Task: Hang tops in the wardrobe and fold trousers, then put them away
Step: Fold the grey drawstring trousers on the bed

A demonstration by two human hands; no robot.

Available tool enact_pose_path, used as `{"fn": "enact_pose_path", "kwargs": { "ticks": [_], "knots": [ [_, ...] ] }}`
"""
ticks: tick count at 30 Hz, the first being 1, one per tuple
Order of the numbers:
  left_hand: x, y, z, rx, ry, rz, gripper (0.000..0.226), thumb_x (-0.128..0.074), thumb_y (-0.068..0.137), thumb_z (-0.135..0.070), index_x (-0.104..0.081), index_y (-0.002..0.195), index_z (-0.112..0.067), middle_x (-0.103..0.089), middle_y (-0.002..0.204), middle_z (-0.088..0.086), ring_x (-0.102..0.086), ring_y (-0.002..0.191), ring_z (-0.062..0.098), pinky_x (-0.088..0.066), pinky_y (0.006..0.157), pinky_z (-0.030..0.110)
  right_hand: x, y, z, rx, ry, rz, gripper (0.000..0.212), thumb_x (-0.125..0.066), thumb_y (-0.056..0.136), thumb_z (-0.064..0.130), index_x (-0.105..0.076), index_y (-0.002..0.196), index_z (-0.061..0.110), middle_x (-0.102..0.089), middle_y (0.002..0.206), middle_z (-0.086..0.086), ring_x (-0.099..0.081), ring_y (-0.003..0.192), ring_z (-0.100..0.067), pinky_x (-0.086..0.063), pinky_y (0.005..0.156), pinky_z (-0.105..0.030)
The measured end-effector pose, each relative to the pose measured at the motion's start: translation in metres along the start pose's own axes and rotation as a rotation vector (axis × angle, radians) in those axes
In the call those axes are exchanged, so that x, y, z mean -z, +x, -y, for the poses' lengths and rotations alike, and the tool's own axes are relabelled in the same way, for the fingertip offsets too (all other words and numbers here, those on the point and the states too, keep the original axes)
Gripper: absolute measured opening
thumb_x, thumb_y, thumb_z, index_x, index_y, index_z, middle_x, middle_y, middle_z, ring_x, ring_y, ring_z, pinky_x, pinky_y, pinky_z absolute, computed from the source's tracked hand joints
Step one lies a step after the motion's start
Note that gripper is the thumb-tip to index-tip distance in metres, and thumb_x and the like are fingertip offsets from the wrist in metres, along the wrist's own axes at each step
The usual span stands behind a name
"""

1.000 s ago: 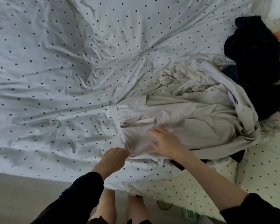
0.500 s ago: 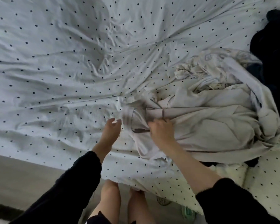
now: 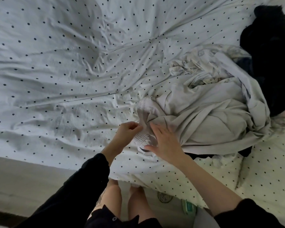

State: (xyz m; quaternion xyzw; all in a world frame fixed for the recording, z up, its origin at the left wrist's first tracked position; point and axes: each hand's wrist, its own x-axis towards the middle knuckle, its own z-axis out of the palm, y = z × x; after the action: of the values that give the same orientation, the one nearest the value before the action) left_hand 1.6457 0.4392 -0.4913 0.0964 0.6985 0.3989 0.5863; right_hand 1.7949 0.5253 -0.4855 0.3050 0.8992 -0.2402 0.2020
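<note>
Crumpled beige trousers (image 3: 204,119) lie on the right half of the bed, their gathered elastic waistband (image 3: 142,106) turned toward me. My left hand (image 3: 127,134) pinches the waistband at its near end. Just to the right, my right hand (image 3: 164,143) rests flat on the beige cloth with its fingers spread. A pale patterned garment (image 3: 192,65) is bunched behind the trousers. A heap of black clothes (image 3: 270,46) fills the far right.
The bed sheet (image 3: 72,71), white with dark dots, stretches wrinkled to the left. A cream dotted duvet (image 3: 262,178) hangs at the right front. The bed's near edge runs above a beige floor (image 3: 31,181), where my bare legs stand.
The waistband has been pulled out and bunched up. My left hand has closed onto it, and my right hand has opened flat on the cloth.
</note>
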Motion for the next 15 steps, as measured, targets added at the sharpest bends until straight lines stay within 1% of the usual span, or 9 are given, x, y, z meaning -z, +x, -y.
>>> {"fn": "enact_pose_path", "kwargs": {
  "ticks": [2,4,5,6,8,9,11,13,15],
  "knots": [
    [0.003,-0.009,-0.003,-0.051,-0.002,-0.001,0.014,-0.058,0.092,-0.023,-0.066,0.08,-0.022,-0.06,0.073,-0.01,-0.053,0.064,-0.003,-0.039,0.063,0.016,0.002,0.01,0.01,-0.017,0.094,0.019,0.08,-0.064,0.081,0.046,-0.027,0.147,0.018,-0.05,0.137,0.001,-0.04,0.131,-0.015,-0.007,0.118,-0.04],
    [0.006,-0.015,-0.004,-0.071,-0.011,-0.016,0.013,-0.056,0.092,-0.019,-0.065,0.083,-0.02,-0.059,0.076,-0.008,-0.051,0.068,0.002,-0.039,0.065,0.017,0.003,0.015,0.017,-0.06,0.181,-0.004,0.052,-0.06,0.086,0.033,-0.046,0.133,0.016,-0.065,0.115,-0.002,-0.054,0.114,-0.019,-0.023,0.11,-0.033],
    [0.007,-0.017,-0.005,-0.076,-0.002,-0.02,0.013,-0.054,0.092,-0.016,-0.065,0.086,-0.019,-0.058,0.077,-0.007,-0.05,0.07,0.005,-0.039,0.065,0.017,0.004,0.014,0.019,-0.076,0.228,-0.041,0.035,-0.058,0.088,0.026,-0.055,0.12,0.013,-0.067,0.104,-0.004,-0.058,0.105,-0.023,-0.033,0.097,-0.027],
    [0.008,-0.019,-0.005,-0.082,0.018,-0.027,0.014,-0.052,0.092,-0.011,-0.065,0.091,-0.017,-0.059,0.079,-0.007,-0.051,0.072,0.006,-0.039,0.065,0.016,0.003,0.013,0.019,-0.091,0.268,-0.08,0.022,-0.057,0.089,0.02,-0.06,0.108,0.009,-0.067,0.096,-0.007,-0.059,0.096,-0.026,-0.037,0.08,-0.024],
    [0.012,-0.023,-0.005,-0.131,0.112,-0.054,0.025,-0.05,0.091,-0.004,-0.059,0.109,-0.017,-0.061,0.098,-0.003,-0.055,0.086,0.008,-0.041,0.066,0.011,0.009,0.007,0.02,-0.092,0.323,-0.16,0.01,-0.057,0.088,0.011,-0.062,0.093,0.005,-0.064,0.087,-0.01,-0.058,0.084,-0.027,-0.029,0.061,-0.023],
    [0.014,-0.025,-0.005,-0.166,0.167,-0.067,0.037,-0.051,0.089,-0.002,-0.052,0.123,-0.018,-0.056,0.115,0.002,-0.053,0.098,0.01,-0.042,0.07,0.011,0.015,0.003,0.02,-0.097,0.356,-0.193,0.005,-0.058,0.087,0.009,-0.061,0.087,0.006,-0.06,0.083,-0.008,-0.055,0.079,-0.025,-0.026,0.058,-0.022],
    [0.015,-0.03,-0.009,-0.237,0.284,-0.045,0.067,-0.06,0.086,-0.003,-0.03,0.143,-0.022,-0.035,0.138,0.008,-0.042,0.115,0.014,-0.041,0.089,0.019,0.038,-0.005,0.022,-0.105,0.422,-0.26,0.012,-0.059,0.087,0.009,-0.053,0.077,0.012,-0.051,0.076,-0.002,-0.048,0.069,-0.02,-0.026,0.055,-0.02],
    [0.01,-0.037,-0.025,-0.348,0.4,0.021,0.089,-0.069,0.083,-0.01,-0.012,0.149,-0.028,-0.017,0.15,0.008,-0.026,0.135,0.018,-0.028,0.107,0.03,0.071,-0.017,0.024,-0.084,0.481,-0.307,0.012,-0.058,0.089,0.008,-0.053,0.078,0.01,-0.052,0.077,-0.003,-0.047,0.068,-0.018,-0.031,0.058,-0.021],
    [0.003,-0.038,-0.049,-0.469,0.514,0.055,0.099,-0.074,0.079,-0.014,-0.006,0.15,-0.027,-0.007,0.156,0.006,-0.006,0.145,0.019,-0.015,0.117,0.038,0.108,-0.025,0.025,-0.029,0.494,-0.315,0.006,-0.055,0.091,0.006,-0.06,0.091,0.003,-0.057,0.081,-0.006,-0.051,0.072,-0.02,-0.036,0.063,-0.028]
  ]
}}
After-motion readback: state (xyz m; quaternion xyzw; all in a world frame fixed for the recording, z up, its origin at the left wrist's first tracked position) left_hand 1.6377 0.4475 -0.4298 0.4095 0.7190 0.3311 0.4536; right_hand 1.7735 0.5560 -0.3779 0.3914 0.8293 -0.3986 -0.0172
